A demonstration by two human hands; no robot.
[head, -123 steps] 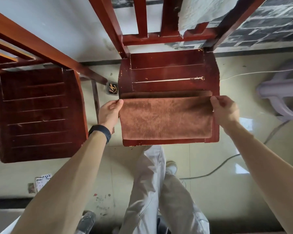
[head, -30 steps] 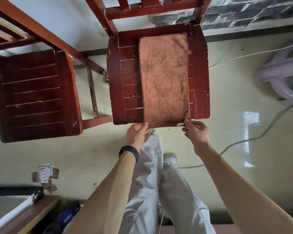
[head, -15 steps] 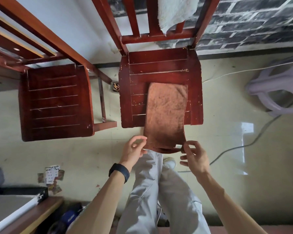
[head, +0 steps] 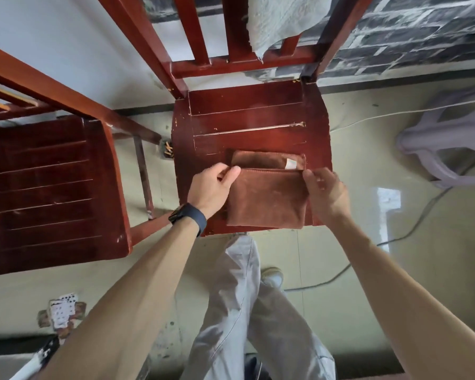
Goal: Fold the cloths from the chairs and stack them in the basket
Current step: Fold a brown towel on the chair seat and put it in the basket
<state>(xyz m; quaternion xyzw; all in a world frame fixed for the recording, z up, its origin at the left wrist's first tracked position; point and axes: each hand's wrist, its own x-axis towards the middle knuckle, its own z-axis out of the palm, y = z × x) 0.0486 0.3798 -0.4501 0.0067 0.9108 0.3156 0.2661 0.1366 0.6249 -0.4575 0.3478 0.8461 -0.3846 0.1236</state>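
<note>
The brown cloth (head: pixel 266 197) lies folded on the front part of the red wooden chair seat (head: pixel 247 116), its near edge close to the seat's front edge. The top layer is folded up toward the chair back and stops short of the far edge, so a strip of the lower layer shows beyond it, with a small white label (head: pixel 290 163) on that strip.

Nearest the camera, two bare forearms reach up from the bottom of the view, over light grey trousers (head: pixel 247 311) and a pale shoe (head: pixel 272 275) on the glossy floor (head: pixel 368 256). The left wrist wears a dark watch band (head: pixel 189 217).

The left hand (head: pixel 210 189) grips the left far corner of the cloth's top layer, thumb lying on top and fingers curled closed around the edge. The right hand (head: pixel 327 192) pinches the right far corner, fingertips bent down onto the fabric and closed on it.

To the left stands a second red wooden chair (head: pixel 47 193), its seat bare. Scattered playing cards (head: pixel 62 311) lie on the floor near it.

Farther off, a pale grey-green towel (head: pixel 280 20) hangs over the slatted chair back, against a dark brick-pattern wall (head: pixel 412 31). At the right sits a lilac plastic stool (head: pixel 447 144), with a cable (head: pixel 412 229) trailing on the floor beside it.
</note>
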